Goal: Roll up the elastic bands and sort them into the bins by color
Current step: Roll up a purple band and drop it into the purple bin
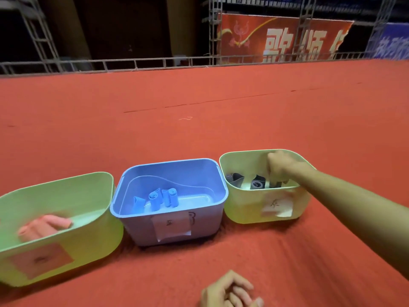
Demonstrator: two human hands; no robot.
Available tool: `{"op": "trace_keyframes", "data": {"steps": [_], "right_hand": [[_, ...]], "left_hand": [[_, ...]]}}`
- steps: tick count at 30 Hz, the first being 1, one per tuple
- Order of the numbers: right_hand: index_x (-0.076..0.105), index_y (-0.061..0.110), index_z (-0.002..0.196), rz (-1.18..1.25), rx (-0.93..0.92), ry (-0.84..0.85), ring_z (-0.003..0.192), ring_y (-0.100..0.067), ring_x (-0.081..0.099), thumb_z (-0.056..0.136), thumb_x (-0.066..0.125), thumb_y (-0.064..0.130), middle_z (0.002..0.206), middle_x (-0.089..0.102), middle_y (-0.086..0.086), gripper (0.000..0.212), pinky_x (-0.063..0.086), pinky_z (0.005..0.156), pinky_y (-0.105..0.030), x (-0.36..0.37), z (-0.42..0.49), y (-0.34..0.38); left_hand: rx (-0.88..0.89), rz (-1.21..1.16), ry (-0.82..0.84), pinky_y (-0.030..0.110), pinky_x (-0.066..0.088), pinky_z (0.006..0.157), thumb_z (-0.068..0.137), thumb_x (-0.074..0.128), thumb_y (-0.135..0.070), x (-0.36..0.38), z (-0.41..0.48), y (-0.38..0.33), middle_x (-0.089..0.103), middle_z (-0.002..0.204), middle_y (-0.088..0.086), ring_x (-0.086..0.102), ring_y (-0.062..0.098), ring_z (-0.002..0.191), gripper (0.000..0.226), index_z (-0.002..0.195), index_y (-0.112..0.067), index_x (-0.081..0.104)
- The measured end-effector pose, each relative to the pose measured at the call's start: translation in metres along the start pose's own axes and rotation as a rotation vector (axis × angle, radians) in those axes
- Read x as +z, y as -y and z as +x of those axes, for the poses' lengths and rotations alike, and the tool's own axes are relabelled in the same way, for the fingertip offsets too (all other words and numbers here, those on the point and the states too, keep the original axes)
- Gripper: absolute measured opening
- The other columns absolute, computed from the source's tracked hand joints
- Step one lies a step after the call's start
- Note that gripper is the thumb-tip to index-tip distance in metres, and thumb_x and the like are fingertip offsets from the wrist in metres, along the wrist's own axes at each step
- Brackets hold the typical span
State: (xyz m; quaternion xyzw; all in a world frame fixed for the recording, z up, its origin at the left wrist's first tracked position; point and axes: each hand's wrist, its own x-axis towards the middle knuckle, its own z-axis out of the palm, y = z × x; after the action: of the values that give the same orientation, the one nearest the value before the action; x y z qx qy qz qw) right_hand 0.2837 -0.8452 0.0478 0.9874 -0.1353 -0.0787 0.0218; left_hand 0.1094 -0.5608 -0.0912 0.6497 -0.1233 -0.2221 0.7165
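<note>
Inside the pale green plastic bin on the right (243,209), the right grip (280,168) pinches an upright dark grey rolled elastic band (275,184) from above. The left grip (230,291) rests loosely curled on the red-clothed worktop (199,129).

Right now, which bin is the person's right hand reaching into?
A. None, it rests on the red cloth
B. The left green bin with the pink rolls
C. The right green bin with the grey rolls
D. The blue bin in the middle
C: the right hand dips inside the right green bin, gripping a dark roll beside the grey rolls.
</note>
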Motion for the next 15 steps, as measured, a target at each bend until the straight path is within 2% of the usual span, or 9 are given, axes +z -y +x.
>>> {"op": "trace_keyframes", "data": {"steps": [2,4,6,9,12,15], "right_hand": [[0.062,0.015,0.062,-0.018,0.009,-0.004,0.066,-0.023,0.071,0.074,0.077,0.027,0.058,0.064,0.001,0.023,0.059,0.065,-0.032,0.001,0.001,0.004],[0.067,0.014,0.066,0.007,0.017,0.014,0.062,-0.021,0.073,0.072,0.080,0.028,0.060,0.069,0.000,0.020,0.060,0.061,-0.031,0.001,0.004,0.004],[0.072,0.012,0.070,0.061,0.033,0.042,0.055,-0.021,0.074,0.065,0.087,0.026,0.062,0.073,-0.004,0.021,0.064,0.059,-0.035,0.000,0.005,0.002],[0.071,0.009,0.070,0.117,0.085,-0.026,0.051,-0.026,0.072,0.059,0.094,0.025,0.065,0.072,-0.009,0.030,0.064,0.058,-0.041,-0.008,0.002,0.000],[0.076,0.009,0.082,0.202,0.110,-0.256,0.067,-0.032,0.072,0.070,0.085,0.019,0.078,0.070,-0.014,0.018,0.064,0.070,-0.040,-0.027,-0.014,0.004],[0.078,0.014,0.085,0.361,0.098,-0.584,0.083,-0.039,0.070,0.078,0.074,0.020,0.086,0.073,-0.017,0.010,0.060,0.078,-0.041,-0.049,-0.053,0.012]], "left_hand": [[-0.016,-0.037,0.058,0.017,0.028,0.059,0.062,0.070,-0.022,-0.003,-0.001,0.001,0.057,0.060,0.008,0.042,0.014,0.058,0.010,0.069,-0.016,0.075],[0.023,-0.011,0.040,0.019,0.027,0.059,0.063,0.073,-0.025,-0.002,-0.001,0.003,0.057,0.058,0.006,0.042,0.014,0.059,0.009,0.068,-0.017,0.074],[0.068,0.065,0.017,0.019,0.027,0.058,0.066,0.079,-0.020,-0.001,0.000,0.003,0.055,0.054,0.002,0.039,0.013,0.057,0.007,0.066,-0.018,0.072],[0.086,0.115,-0.036,0.021,0.028,0.056,0.066,0.081,-0.020,-0.002,0.000,0.002,0.053,0.052,0.000,0.039,0.013,0.055,0.012,0.066,-0.014,0.071],[0.124,0.104,-0.089,0.021,0.026,0.051,0.064,0.080,-0.024,-0.005,-0.003,-0.001,0.054,0.053,0.000,0.037,0.009,0.050,0.016,0.066,-0.012,0.071],[0.135,0.102,-0.107,0.022,0.029,0.052,0.065,0.078,-0.029,-0.009,-0.007,-0.003,0.052,0.052,-0.004,0.037,0.006,0.049,0.011,0.062,-0.023,0.070]]}}
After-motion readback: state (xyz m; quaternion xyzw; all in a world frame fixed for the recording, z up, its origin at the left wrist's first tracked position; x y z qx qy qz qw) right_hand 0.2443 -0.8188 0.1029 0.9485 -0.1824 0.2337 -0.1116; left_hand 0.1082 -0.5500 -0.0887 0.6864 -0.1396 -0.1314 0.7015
